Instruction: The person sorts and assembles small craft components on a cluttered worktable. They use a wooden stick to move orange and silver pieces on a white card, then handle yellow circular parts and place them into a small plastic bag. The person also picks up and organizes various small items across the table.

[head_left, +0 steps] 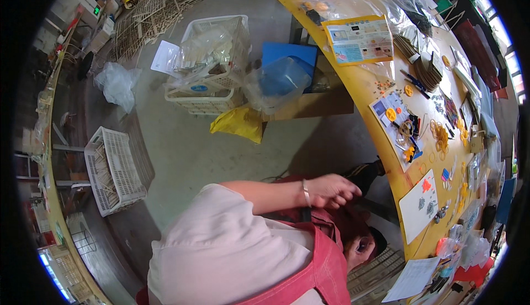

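Observation:
My left hand (333, 192), with a bangle at the wrist, is above my lap beside the worktable's edge. Its fingers are curled in, and whatever they may hold is hidden. Lower down, my right hand (359, 252) is bent round close to my red apron (326, 255). A small dark spot shows between its curled fingers, too unclear to name. Both hands are off the tabletop. On the yellow worktable (361, 87) nearest them lies a white board (411, 214) with small orange and grey pieces on it.
The table also bears a printed sheet with yellow wheels (391, 114), rubber bands (440, 138) and a yellow-edged package (359, 42). Stacked white crates (204, 103), a yellow bag (238, 124) and a blue bin (287, 56) stand beyond. Another crate (124, 167) is at left.

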Demonstrator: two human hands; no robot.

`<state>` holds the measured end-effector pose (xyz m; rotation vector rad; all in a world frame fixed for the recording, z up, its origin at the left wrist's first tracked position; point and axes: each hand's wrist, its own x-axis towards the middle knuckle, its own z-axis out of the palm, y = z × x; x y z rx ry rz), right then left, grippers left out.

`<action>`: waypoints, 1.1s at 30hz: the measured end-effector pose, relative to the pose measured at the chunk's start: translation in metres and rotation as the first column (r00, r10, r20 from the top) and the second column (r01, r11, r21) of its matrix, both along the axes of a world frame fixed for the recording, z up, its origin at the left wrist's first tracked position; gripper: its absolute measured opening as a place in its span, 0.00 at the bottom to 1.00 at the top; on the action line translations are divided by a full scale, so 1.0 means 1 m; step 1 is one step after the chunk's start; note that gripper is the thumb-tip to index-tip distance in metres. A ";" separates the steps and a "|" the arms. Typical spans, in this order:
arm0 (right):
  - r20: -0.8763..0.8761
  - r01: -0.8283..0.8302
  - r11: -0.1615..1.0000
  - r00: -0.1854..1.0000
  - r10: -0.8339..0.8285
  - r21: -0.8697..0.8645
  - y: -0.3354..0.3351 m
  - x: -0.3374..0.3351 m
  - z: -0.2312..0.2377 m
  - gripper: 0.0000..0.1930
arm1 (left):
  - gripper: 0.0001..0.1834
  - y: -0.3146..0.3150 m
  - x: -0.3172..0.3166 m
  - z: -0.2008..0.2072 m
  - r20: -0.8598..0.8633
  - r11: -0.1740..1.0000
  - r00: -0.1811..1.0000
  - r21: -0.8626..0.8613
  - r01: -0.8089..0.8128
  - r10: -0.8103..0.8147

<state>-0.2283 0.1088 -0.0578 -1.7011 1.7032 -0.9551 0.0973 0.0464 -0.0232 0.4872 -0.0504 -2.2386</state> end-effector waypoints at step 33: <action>0.242 0.279 0.958 0.936 -0.255 -0.069 0.005 0.030 0.013 0.21 | 0.08 0.037 0.167 -0.196 0.251 0.772 0.893 0.450 -0.450 0.374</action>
